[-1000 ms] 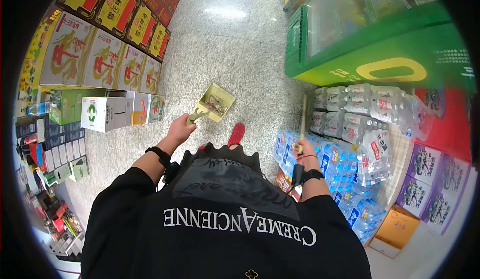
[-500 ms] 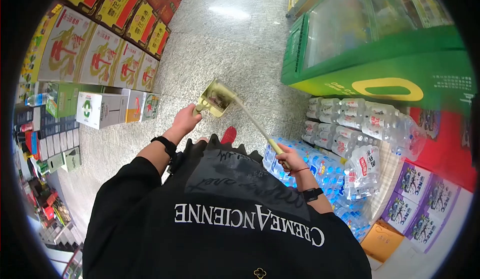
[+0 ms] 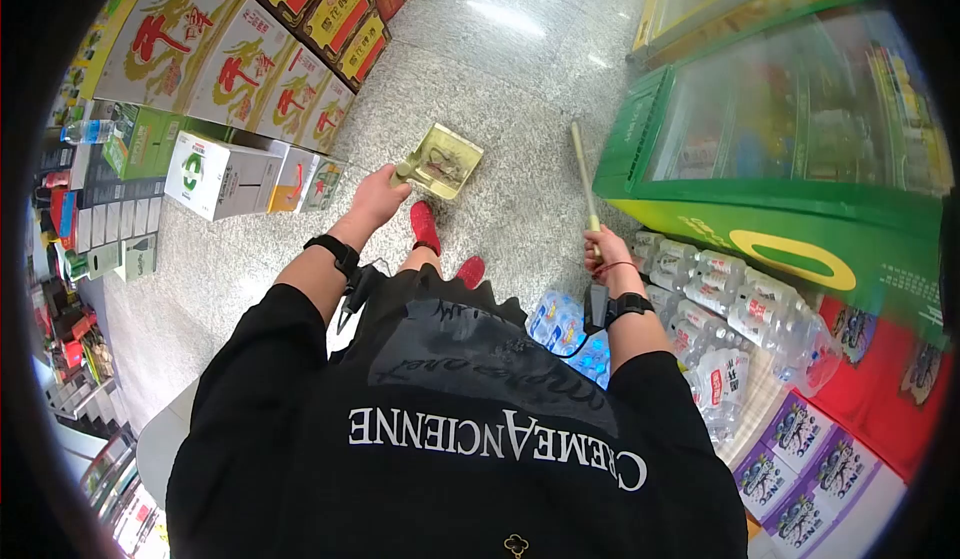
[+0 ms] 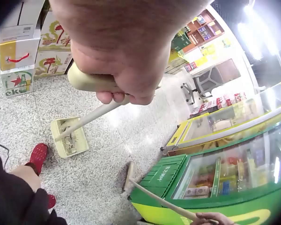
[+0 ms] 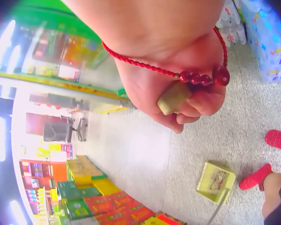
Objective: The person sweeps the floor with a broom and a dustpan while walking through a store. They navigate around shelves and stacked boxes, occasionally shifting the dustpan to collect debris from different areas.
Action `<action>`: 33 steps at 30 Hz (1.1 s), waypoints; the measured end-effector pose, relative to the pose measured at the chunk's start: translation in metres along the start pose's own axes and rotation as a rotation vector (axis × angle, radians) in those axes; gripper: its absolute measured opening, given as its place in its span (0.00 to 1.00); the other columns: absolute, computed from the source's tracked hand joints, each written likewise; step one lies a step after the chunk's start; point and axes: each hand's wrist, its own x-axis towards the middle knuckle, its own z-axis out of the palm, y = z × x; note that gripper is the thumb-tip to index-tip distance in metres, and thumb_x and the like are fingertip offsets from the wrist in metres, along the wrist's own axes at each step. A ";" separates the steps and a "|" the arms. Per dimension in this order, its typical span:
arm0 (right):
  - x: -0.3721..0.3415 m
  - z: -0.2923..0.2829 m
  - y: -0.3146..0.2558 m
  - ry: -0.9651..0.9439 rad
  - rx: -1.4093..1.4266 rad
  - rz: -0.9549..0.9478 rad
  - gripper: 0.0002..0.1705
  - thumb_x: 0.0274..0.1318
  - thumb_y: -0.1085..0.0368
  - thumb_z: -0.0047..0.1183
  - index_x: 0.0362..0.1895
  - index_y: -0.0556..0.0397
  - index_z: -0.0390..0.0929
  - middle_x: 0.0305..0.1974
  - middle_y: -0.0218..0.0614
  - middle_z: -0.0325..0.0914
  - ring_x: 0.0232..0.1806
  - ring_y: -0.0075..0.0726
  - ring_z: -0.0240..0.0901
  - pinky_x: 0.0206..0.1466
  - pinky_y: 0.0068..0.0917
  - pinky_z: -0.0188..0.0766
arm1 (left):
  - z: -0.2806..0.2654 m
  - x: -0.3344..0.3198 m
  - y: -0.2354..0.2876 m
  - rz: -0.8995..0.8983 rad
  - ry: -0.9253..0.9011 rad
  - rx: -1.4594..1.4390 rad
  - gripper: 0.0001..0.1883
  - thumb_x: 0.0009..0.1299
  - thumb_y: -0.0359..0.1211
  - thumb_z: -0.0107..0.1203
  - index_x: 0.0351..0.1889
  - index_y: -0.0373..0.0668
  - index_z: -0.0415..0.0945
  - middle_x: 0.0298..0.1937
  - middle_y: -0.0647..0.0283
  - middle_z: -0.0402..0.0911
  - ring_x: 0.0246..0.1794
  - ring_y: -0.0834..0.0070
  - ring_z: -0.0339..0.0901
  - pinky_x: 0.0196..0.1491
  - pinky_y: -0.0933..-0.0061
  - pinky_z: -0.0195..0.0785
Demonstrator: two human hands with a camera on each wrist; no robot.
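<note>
My left hand [image 3: 380,197] grips the handle of a pale yellow long-handled dustpan [image 3: 468,148], whose pan is down on the speckled floor in front of my red shoes. Dark debris [image 3: 440,166] lies inside the pan. Out to the right, my right hand [image 3: 608,249] has its fingers wrapped round the end of a broom handle [image 3: 583,171]. The left wrist view shows the broom head [image 4: 129,176] on the floor by the corner of a green freezer, apart from the dustpan. The handle's butt end [image 5: 174,98] pokes out of my right fist in the right wrist view.
Stacked drink cartons [image 3: 250,74] line the left side. On the right stand the green glass-topped freezer [image 3: 690,209] and packs of bottled water [image 3: 710,289]. Purple cartons [image 3: 800,474] sit at lower right. Speckled floor [image 3: 520,89] runs between both sides.
The broom swung in to the dustpan, then back out to the right near the freezer. The dustpan stays in my left hand. My view has turned, and both red shoes now show more fully.
</note>
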 end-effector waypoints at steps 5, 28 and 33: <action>-0.005 0.065 0.018 -0.067 -0.321 -0.047 0.18 0.48 0.71 0.51 0.46 0.42 0.70 0.21 0.26 0.63 0.18 0.25 0.60 0.15 0.25 0.57 | -0.018 0.035 -0.012 0.030 -0.051 0.034 0.20 0.57 0.42 0.53 0.45 0.43 0.73 0.39 0.48 0.79 0.43 0.50 0.75 0.47 0.58 0.68; 0.040 0.120 -0.168 0.018 0.000 -0.032 0.26 0.56 0.68 0.49 0.59 0.40 0.59 0.17 0.24 0.62 0.12 0.18 0.55 0.11 0.16 0.51 | -0.115 0.131 -0.050 -0.071 -0.005 0.024 0.18 0.57 0.41 0.53 0.41 0.39 0.71 0.37 0.46 0.78 0.41 0.49 0.74 0.44 0.57 0.66; 0.117 0.148 -0.183 -0.057 0.308 0.059 0.12 0.55 0.69 0.49 0.40 0.44 0.61 0.17 0.25 0.62 0.12 0.20 0.55 0.11 0.17 0.52 | -0.114 0.158 -0.048 -0.089 0.060 -0.025 0.18 0.57 0.41 0.52 0.41 0.40 0.71 0.37 0.46 0.78 0.41 0.49 0.75 0.44 0.57 0.66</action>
